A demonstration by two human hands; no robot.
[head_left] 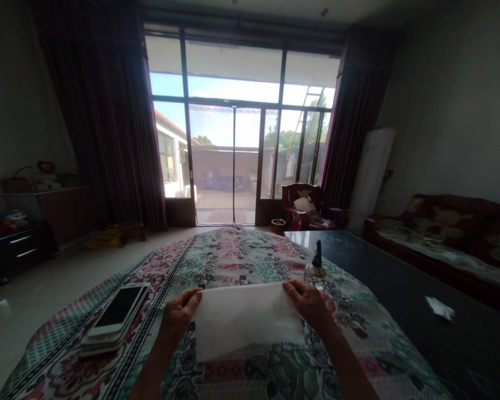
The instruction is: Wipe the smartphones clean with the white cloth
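A thin white sheet (248, 319) hangs between my two hands over the patterned tablecloth (233, 250); whether it is cloth or paper I cannot tell. My left hand (181, 311) pinches its upper left corner between thumb and fingers. At the upper right corner, my right hand (306, 303) is closed on it the same way. The top edge is stretched nearly straight, and the lower part drapes toward me. Just beyond my right hand stands a clear bottle with a black pump or spray head (317, 261). Left of my left hand lies a stack of white phones or tablets (119, 316), its top screen dark.
A dark glossy table (383, 289) adjoins on the right, with a small crumpled white packet (440, 308) on it. Beyond it stands a wooden sofa (450, 228). A wooden armchair (302, 194) is near the glass doors (233, 161). A black cabinet (19, 247) stands far left.
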